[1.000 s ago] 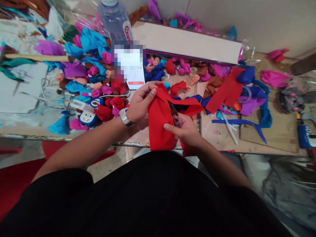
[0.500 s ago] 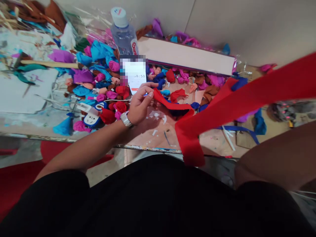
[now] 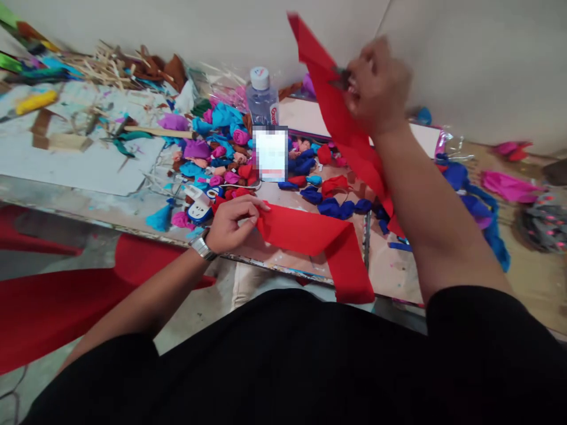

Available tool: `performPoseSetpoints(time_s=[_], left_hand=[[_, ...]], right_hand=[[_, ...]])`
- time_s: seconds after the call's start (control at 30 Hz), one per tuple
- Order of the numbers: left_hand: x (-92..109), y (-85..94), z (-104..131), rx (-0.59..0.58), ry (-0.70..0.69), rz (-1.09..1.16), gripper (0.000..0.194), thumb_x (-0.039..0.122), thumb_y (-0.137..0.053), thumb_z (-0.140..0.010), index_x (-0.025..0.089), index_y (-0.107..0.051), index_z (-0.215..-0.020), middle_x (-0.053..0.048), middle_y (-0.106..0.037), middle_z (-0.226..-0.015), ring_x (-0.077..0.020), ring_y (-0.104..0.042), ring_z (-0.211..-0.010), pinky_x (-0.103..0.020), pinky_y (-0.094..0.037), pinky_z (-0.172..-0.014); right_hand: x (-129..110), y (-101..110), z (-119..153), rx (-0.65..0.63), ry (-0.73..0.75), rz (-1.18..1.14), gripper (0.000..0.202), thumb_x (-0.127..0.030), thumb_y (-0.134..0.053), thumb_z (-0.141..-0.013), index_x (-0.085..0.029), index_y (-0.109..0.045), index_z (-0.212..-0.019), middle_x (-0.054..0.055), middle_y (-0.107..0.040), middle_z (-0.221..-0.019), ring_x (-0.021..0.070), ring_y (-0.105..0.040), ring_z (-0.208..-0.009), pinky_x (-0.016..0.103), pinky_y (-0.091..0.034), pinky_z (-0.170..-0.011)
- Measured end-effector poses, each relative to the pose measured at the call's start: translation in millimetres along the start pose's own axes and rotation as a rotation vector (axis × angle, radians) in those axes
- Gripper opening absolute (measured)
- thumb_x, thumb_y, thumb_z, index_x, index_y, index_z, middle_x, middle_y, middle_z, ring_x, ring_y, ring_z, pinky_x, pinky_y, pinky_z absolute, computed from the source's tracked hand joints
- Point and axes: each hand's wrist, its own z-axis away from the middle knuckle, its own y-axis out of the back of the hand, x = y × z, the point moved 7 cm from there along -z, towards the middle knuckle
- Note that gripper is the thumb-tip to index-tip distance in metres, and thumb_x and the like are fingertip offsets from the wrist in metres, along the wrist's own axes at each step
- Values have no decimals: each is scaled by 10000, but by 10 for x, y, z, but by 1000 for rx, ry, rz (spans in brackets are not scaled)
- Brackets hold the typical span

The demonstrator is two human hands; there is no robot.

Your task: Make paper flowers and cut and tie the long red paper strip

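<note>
The left fingers of the left hand (image 3: pixel 234 227) pinch tight on one end of the near red strip (image 3: pixel 295 230), which goes right over the surface (image 3: pixel 390 273). The right hand (image 3: pixel 380 88) has just come back into view, up high. Its blurry fingers curl around a dark tool (image 3: pixel 340 78) by the high red strip (image 3: pixel 328 97). The strips look apart, so they're probably separate pieces. A bottle (image 3: pixel 262 105) stands farther off.

Obstacle beyond left hand (image 3: pixel 235 223): phone (image 3: pixel 271 154), apparently
</note>
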Motion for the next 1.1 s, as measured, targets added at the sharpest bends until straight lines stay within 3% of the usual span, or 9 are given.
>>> performPoseSetpoints(time_s=[0.13, 0.23, 0.37, 0.53, 0.67, 0.8, 0.9, 1.0, 1.1], left_hand=[[-48, 166, 271, -47, -11, -227, 37, 280, -695, -866, 243, -697, -860, -91, -809, -1168, -280, -770, -1039, -422, -609, -939], [-131, 282, 355, -57, -6, -281, 89, 320, -680, -898, 243, -711, -864, -87, -809, -1173, -285, -771, -1035, -431, -605, -917], [-256, 424, 319, 32, 25, -278, 242, 456, -634, -990, 262, -732, -884, -58, -816, -1104, -293, -759, -1009, -505, -589, -877], [-406, 509, 172, 170, 94, -164, 304, 541, -834, -892, 272, -728, -985, -10, -797, -1119, -276, -734, -1040, -485, -584, -712], [-477, 570, 25, 171, 70, 35, 256, 440, -911, -835, 345, -741, -1001, 73, -800, -1105, -266, -731, -1036, -539, -645, -730], [-504, 730, -49, 113, 67, 71, 299, 380, -956, -786, 315, -771, -1012, 45, -823, -1062, -287, -735, -1012, -572, -676, -724], [-535, 867, 10, 94, 172, 51, 432, 397, -966, -776, 351, -766, -1157, 34, -825, -1125, -293, -758, -1034, -594, -706, -774], [-489, 916, 143, 30, 206, 72, 505, 420, -960, -787, 398, -736, -1238, 45, -832, -1124, -266, -777, -1014, -542, -717, -753], [-417, 952, 311, 7, 190, 101, 533, 388, -967, -773, 415, -739, -1255, 49, -833, -1139, -272, -769, -1028, -510, -696, -713]], right_hand=[[600, -161, -11, 238, -130, 63, 527, -513, -683, -1056, -75, -572, -1328, 86, -631, -1475, 151, -435, -1251, 320, -281, -1221], [823, -194, 371, 323, -159, 9, 358, -514, -735, -1031, -211, -650, -1201, 14, -727, -1227, 154, -433, -1073, 307, -341, -1149], [658, -380, 1157, 169, -125, 97, 318, -514, -728, -1025, -216, -749, -1132, 74, -714, -1079, 205, -537, -959, 368, -459, -951], [552, -633, 1956, -22, -169, 268, 378, -491, -620, -1045, -203, -727, -1264, 187, -673, -1303, 342, -646, -1160, 456, -512, -939], [779, -633, 2180, -2, -201, 329, 437, -449, -511, -1065, -195, -680, -1379, 210, -636, -1338, 369, -647, -1180, 479, -529, -940], [963, -607, 2261, 19, -219, 318, 430, -364, -478, -1066, -175, -681, -1395, 218, -634, -1340, 353, -643, -1160, 479, -535, -945], [822, -532, 2343, 44, -181, 332, 431, -394, -510, -1069, -154, -704, -1370, 231, -665, -1316, 365, -626, -1193, 518, -507, -1028], [410, -390, 2505, 127, -156, 300, 440, -474, -533, -1070, -176, -727, -1330, 219, -711, -1278, 405, -616, -1255, 588, -469, -1092], [-103, -500, 2725, -47, -75, -2, 481, -540, -597, -1043, -248, -659, -1420, 161, -725, -1318, 356, -689, -1229, 508, -557, -1052]])
